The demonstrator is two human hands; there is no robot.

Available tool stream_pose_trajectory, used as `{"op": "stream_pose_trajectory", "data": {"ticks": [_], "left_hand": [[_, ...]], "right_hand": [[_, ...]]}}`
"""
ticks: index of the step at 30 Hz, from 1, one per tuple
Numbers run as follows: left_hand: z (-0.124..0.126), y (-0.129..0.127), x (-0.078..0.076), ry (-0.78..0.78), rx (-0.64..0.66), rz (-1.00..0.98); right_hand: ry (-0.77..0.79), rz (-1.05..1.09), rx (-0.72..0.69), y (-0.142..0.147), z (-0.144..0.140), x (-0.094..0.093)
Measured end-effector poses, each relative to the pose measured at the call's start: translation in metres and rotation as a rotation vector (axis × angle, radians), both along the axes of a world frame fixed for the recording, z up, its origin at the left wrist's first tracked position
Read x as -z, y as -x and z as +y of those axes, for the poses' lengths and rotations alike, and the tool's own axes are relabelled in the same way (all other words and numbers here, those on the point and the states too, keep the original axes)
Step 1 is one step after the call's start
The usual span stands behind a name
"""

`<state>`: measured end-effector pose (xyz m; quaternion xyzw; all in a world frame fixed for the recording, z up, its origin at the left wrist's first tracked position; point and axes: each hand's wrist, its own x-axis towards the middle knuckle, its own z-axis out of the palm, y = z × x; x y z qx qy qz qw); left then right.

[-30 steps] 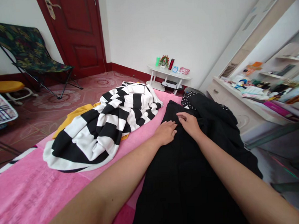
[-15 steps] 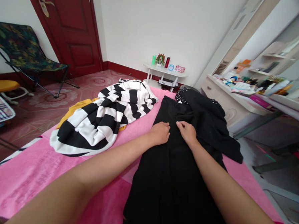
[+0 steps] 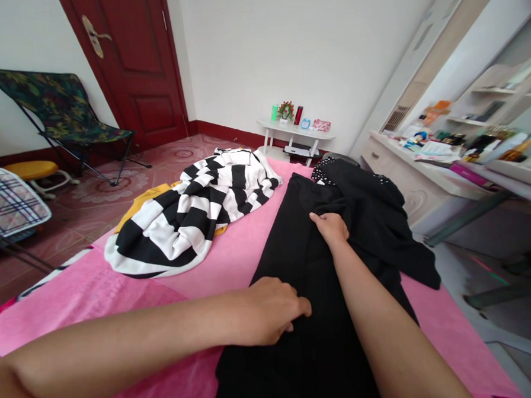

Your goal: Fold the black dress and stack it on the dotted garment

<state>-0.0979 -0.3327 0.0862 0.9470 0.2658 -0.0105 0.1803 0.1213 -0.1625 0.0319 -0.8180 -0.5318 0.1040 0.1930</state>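
— Looking down from the head view, where do the hands sit?
— Both on the black garment (image 3: 316,315) spread along the pink bed cover (image 3: 66,304). The left hand (image 3: 271,308) rests on its near part, fingers curled loosely against the cloth, gripping nothing that I can see.
— And the right hand (image 3: 332,228)?
— Farther up, fingers pinched shut on a fold of it.
— Anything nearby?
— A striped garment (image 3: 195,217) lies left of both hands, well apart.
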Motion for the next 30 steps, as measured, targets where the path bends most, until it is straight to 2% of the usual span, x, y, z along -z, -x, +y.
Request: {"op": "stream_pose_trajectory", "data": {"ticks": [5, 11, 14, 18, 19, 21, 23, 24, 26, 28, 30], "left_hand": [[0.006, -0.006, -0.001, 0.043, 0.124, 0.029], [0.014, -0.013, -0.018, 0.194, 0.164, -0.201], [0.015, -0.021, -0.011, 0.216, 0.19, -0.234], [0.015, -0.031, 0.008, 0.244, 0.217, -0.112], [0.017, -0.033, 0.009, 0.297, 0.244, -0.087], [0.026, -0.037, 0.004, 0.499, 0.287, -0.061], [0.044, -0.043, -0.004, 0.652, 0.201, -0.108], [0.056, -0.047, -0.007, 0.619, 0.093, -0.175], [0.088, -0.059, -0.007, 0.321, -0.183, -0.374], [0.122, -0.071, 0.005, -0.037, -0.424, -0.527], [0.152, -0.081, 0.025, -0.177, -0.573, -0.511]], "right_hand": [[-0.06, 0.002, 0.021, 0.002, -0.004, 0.004], [-0.201, 0.045, 0.049, 0.0, -0.007, 0.011], [-0.249, 0.058, 0.076, -0.001, -0.006, 0.012], [-0.234, 0.044, 0.087, 0.0, -0.004, 0.012], [-0.228, 0.039, 0.087, 0.001, -0.004, 0.012], [-0.222, 0.033, 0.089, 0.002, -0.005, 0.01], [-0.221, 0.03, 0.087, 0.004, -0.007, 0.009], [-0.22, 0.03, 0.085, 0.004, -0.008, 0.008], [-0.217, 0.034, 0.081, 0.005, -0.01, 0.006], [-0.216, 0.039, 0.081, 0.005, -0.011, 0.005], [-0.219, 0.043, 0.087, 0.005, -0.011, 0.004]]}}
